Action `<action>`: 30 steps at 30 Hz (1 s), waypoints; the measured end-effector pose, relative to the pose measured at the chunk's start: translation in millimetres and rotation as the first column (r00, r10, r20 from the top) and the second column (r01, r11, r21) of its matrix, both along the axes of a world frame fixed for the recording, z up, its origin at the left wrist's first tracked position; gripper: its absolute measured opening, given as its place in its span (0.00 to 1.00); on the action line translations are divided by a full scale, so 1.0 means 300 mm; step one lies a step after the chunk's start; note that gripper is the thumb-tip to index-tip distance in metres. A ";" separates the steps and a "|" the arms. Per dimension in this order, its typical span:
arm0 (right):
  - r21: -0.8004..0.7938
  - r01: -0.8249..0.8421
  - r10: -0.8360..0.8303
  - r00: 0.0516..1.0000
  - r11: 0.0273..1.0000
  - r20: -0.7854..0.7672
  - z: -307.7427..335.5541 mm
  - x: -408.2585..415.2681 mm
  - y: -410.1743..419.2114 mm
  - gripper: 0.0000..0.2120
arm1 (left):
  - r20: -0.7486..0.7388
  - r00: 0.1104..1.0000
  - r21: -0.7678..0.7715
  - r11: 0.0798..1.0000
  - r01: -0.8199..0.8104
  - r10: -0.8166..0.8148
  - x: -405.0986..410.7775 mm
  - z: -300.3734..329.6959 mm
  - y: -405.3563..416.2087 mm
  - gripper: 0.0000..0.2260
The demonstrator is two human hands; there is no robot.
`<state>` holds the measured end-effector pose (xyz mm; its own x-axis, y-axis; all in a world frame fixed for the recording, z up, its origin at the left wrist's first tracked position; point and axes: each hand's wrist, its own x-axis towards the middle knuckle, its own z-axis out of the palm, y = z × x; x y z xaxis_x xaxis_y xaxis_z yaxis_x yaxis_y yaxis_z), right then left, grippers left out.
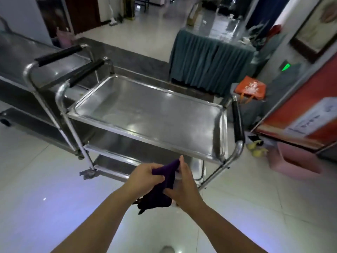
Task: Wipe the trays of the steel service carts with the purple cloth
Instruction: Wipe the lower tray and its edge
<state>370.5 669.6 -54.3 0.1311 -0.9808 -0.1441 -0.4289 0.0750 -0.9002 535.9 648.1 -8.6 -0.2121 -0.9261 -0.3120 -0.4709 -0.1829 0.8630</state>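
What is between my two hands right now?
In the head view, the crumpled purple cloth, held by both the left hand and right hand.

Bare forearms, no sleeves, bare hands point(147, 177), pale shoe tip point(166, 249) below

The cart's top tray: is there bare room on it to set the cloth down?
Yes. The top tray shows bare steel from rim to rim, bordered by black handles at both ends. Both hands, left hand and right hand, hold the purple cloth short of it. It is crowded behind: a second cart stands close against the far-left handle.
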 end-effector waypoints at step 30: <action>0.114 0.263 -0.272 0.960 0.958 0.067 0.238 -2.029 -0.843 0.06 | 0.307 0.896 -0.176 0.906 0.384 -0.320 -2.043 0.084 -0.891 0.12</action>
